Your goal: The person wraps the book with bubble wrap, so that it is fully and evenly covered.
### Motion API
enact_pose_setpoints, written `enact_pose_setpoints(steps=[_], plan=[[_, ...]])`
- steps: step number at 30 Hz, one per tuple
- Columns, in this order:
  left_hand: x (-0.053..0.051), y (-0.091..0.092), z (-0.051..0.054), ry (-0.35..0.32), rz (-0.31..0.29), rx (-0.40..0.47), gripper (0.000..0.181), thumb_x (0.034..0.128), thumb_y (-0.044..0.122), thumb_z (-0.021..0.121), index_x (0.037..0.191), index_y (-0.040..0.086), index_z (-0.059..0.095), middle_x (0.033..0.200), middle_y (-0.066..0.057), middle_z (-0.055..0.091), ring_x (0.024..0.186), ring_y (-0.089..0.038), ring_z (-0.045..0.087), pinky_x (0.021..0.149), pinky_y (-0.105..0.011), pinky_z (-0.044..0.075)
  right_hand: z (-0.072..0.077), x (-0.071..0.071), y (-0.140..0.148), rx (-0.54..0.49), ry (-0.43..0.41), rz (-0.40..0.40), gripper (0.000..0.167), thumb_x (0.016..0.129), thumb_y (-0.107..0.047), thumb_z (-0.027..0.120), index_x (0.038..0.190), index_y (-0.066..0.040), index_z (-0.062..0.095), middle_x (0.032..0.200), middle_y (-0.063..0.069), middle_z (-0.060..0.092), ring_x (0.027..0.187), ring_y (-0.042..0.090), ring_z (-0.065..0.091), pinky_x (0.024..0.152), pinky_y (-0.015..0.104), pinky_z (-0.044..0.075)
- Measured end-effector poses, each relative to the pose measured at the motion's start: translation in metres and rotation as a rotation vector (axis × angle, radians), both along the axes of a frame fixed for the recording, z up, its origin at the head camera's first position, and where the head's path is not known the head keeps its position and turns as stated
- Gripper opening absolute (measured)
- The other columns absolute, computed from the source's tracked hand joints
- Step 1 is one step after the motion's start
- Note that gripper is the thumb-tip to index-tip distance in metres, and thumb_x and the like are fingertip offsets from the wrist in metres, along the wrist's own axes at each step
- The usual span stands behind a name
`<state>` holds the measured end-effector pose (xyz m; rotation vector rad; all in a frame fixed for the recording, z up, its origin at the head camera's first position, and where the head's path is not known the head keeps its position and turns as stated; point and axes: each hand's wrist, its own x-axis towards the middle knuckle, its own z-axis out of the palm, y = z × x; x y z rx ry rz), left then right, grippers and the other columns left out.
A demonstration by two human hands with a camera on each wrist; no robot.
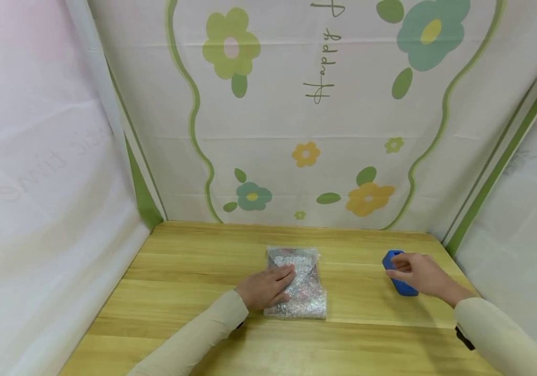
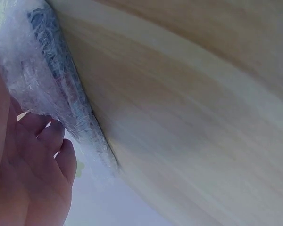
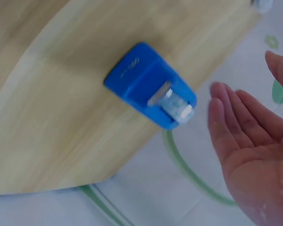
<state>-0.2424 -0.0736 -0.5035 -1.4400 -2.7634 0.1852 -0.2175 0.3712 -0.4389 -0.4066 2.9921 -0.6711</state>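
A flat package in clear bubble wrap (image 1: 306, 292) lies on the table, with something dark and reddish showing through the plastic. My left hand (image 1: 268, 288) rests on its left side, fingers extended over the wrap. The left wrist view shows the package (image 2: 61, 80) edge-on beside the loosely bent fingers. Further right stands a blue tape dispenser (image 1: 405, 288) with a clear roll at one end. Over it hovers my right hand (image 1: 423, 272), thumb and fingers apart. In the right wrist view a gap separates the dispenser (image 3: 134, 77) from the fingers, which hold nothing.
The wooden table (image 1: 193, 261) meets a flower-printed cloth wall (image 1: 268, 115) at its back edge. More cloth hangs at the left (image 1: 38, 209) and the right (image 1: 531, 209).
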Motion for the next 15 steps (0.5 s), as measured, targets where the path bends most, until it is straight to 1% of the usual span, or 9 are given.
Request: enact_pose_setpoints(steps=[2,4,6,8,10,12,13,15], plan=[[0.0,-0.001,0.002,-0.003,-0.006,0.007,0.067,0.1134,0.047,0.041,0.166,0.006,0.033,0.174,-0.01,0.033,0.16,-0.023,0.036,0.128,-0.036,0.037,0.007,-0.001,0.009,0.015,-0.046,-0.014,0.061,0.101,-0.038,0.073,0.132,0.014,0.065,0.12,0.027,0.074,0.104,0.037,0.074,0.085,0.049,0.064],[0.0,-0.001,0.003,-0.005,-0.012,0.013,0.067,0.1133,0.046,0.042,0.165,0.005,0.034,0.173,-0.011,0.034,0.159,-0.024,0.037,0.128,-0.037,0.038,0.012,-0.002,0.015,0.033,-0.075,-0.026,0.058,0.101,-0.038,0.072,0.129,0.013,0.067,0.119,0.027,0.074,0.105,0.039,0.073,0.085,0.052,0.063],[0.0,-0.001,0.003,-0.009,-0.016,0.013,0.067,0.1134,0.046,0.042,0.165,0.005,0.034,0.173,-0.011,0.034,0.159,-0.024,0.037,0.128,-0.037,0.038,0.014,-0.004,0.021,0.048,-0.082,-0.03,0.053,0.101,-0.036,0.073,0.123,0.012,0.07,0.116,0.026,0.075,0.103,0.039,0.073,0.083,0.053,0.063],[0.0,-0.001,0.003,-0.012,-0.019,0.012,0.067,0.1135,0.046,0.041,0.165,0.004,0.034,0.173,-0.011,0.034,0.159,-0.024,0.037,0.128,-0.037,0.038,0.015,-0.006,0.026,0.069,-0.079,-0.034,0.045,0.1,-0.034,0.074,0.116,0.009,0.073,0.111,0.022,0.076,0.097,0.034,0.073,0.08,0.05,0.063],[-0.001,-0.001,0.003,-0.012,-0.022,0.011,0.067,0.1135,0.046,0.041,0.165,0.004,0.034,0.173,-0.011,0.035,0.159,-0.024,0.037,0.128,-0.037,0.038,0.014,-0.008,0.032,0.075,-0.092,-0.037,0.036,0.1,-0.03,0.074,0.106,0.005,0.076,0.099,0.015,0.077,0.084,0.026,0.07,0.07,0.043,0.06],[-0.001,-0.001,0.002,-0.013,-0.023,0.011,0.067,0.1134,0.046,0.041,0.165,0.004,0.034,0.173,-0.011,0.035,0.159,-0.024,0.037,0.128,-0.037,0.038,0.012,-0.01,0.037,0.073,-0.117,-0.043,0.029,0.099,-0.028,0.074,0.094,0.0,0.078,0.083,0.006,0.072,0.071,0.016,0.061,0.06,0.033,0.052],[-0.001,0.0,0.002,-0.014,-0.022,0.011,0.067,0.1134,0.046,0.041,0.165,0.005,0.034,0.173,-0.011,0.034,0.159,-0.024,0.037,0.128,-0.037,0.038,0.011,-0.01,0.039,0.072,-0.132,-0.049,0.026,0.099,-0.028,0.074,0.09,-0.003,0.078,0.079,0.001,0.069,0.067,0.012,0.056,0.058,0.03,0.047],[-0.002,0.0,0.001,-0.013,-0.022,0.01,0.067,0.1133,0.046,0.041,0.165,0.005,0.034,0.173,-0.011,0.034,0.159,-0.024,0.037,0.128,-0.037,0.037,0.008,-0.011,0.044,0.059,-0.169,-0.054,0.029,0.098,-0.026,0.074,0.076,-0.007,0.074,0.065,-0.005,0.057,0.058,0.009,0.042,0.055,0.026,0.036]])
